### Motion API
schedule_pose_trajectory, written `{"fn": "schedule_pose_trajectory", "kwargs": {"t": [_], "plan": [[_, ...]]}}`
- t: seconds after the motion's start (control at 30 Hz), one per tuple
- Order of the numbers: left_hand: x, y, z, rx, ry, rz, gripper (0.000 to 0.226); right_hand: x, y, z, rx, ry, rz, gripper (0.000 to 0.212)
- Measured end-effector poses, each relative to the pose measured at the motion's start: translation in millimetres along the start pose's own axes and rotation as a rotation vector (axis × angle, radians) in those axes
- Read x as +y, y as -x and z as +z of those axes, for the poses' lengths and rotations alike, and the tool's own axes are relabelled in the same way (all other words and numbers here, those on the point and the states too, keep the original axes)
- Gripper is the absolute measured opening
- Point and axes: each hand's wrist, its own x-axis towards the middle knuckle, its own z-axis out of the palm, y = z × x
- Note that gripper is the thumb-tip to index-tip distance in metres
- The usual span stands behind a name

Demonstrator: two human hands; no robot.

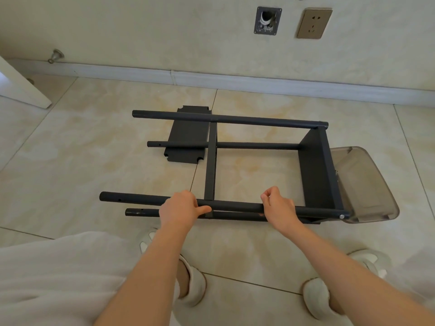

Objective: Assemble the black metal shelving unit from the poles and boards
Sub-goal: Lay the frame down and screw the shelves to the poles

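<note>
Shelf frame [259,145]: on its side on the tiled floor [94,142], four poles running left to right, free ends pointing left.
Left grip [181,207]: wrapped round the near top pole [141,199], fingers curled over it, thumb lying along the bar.
Right grip [279,205]: closed on that same pole, further right, between the two fixed boards.
Middle board [210,165]: seen edge-on, spanning from the far top pole [235,119] down to the held one.
End board [315,170]: fixed at the right-hand end of the poles.
Lower near pole [141,212]: just below the gripped pole, down by the floor.
Loose board [188,135]: flat on the floor on the far side, crossed in view by the two far poles.
Clear tray [367,184]: smoky plastic, right up against the end board.
Slippers [193,285]: pale pair, planted just this side of the frame.
</note>
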Motion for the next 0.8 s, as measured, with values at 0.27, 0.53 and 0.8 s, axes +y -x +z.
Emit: {"fn": "schedule_pose_trajectory", "kwargs": {"t": [0.27, 0.53, 0.8], "plan": [[0.9, -22.2, -11.2, 0.167, -0.294, 0.227, 0.077, 2.0, -4.0, -1.5, 0.028, 0.087, -0.033, 0.01], [-7.4, -55.0, -13.7, 0.056, -0.46, 0.604, 0.126, -1.5, -17.3, 2.6, -0.091, 0.281, 0.054, 0.01], [-20.3, -75.0, 2.3, 0.024, -0.558, 0.769, 0.124, -11.6, -35.5, 0.4, -0.38, 0.38, 0.133, 0.015]]}}
